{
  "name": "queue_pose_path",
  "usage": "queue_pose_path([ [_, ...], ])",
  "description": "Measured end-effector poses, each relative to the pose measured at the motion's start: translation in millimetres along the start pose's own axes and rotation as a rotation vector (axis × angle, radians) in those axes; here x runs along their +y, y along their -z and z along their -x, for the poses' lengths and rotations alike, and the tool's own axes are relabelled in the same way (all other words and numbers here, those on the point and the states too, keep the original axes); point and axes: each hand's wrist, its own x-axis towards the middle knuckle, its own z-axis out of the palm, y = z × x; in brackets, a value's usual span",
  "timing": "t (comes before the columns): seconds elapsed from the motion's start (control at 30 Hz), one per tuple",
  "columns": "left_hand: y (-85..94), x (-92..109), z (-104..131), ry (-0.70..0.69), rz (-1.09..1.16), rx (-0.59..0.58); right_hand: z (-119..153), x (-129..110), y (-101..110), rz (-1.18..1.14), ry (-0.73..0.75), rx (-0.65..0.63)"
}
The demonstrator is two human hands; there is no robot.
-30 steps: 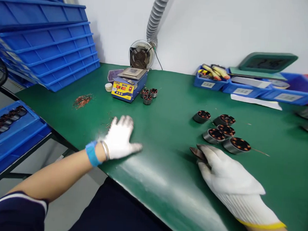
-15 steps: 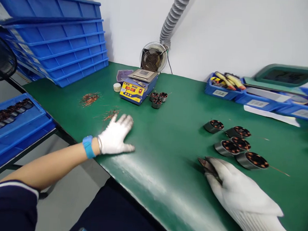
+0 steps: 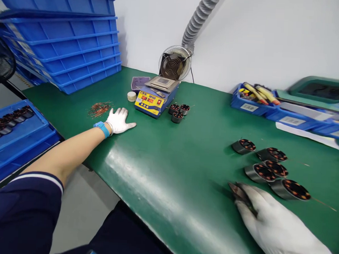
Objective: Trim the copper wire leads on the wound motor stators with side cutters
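Observation:
My left hand, in a white glove, lies flat on the green tabletop with its fingers spread. Just past its fingertips is a loose pile of copper wire clippings. My right hand, also gloved, is wrapped around a pair of cutting pliers; only their dark jaws show, pointing left, and the handles are hidden in the palm. Beyond that hand stand several motor stators with copper windings, some with a thin wire sticking out. Three more stators sit together farther back.
A blue and yellow soldering heater unit stands at the back, beside a small white round container and a fan with a duct. Blue crates are stacked at left. Small blue bins with tools line the back right.
My left hand has slid forward and left across the table, toward the larger clippings pile. The smaller bunch of clippings no longer shows separately. My right hand still holds the pliers near the stators.

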Motion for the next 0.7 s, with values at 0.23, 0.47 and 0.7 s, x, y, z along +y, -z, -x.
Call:
queue_pose_path([
  [0.23,31.4,-3.3,40.9,0.01,-0.038,-0.003,-2.7,2.4,-1.0,-0.034,0.014,-0.013],
  [0.47,14.3,56.0,147.1,-0.516,0.072,-0.111,0.7,2.8,-2.5,-0.161,-0.044,0.008],
  [0.7,9.0,-29.6,72.8,-0.108,-0.08,-0.012,-7.7,-22.5,7.0,-0.112,-0.006,-0.058],
])
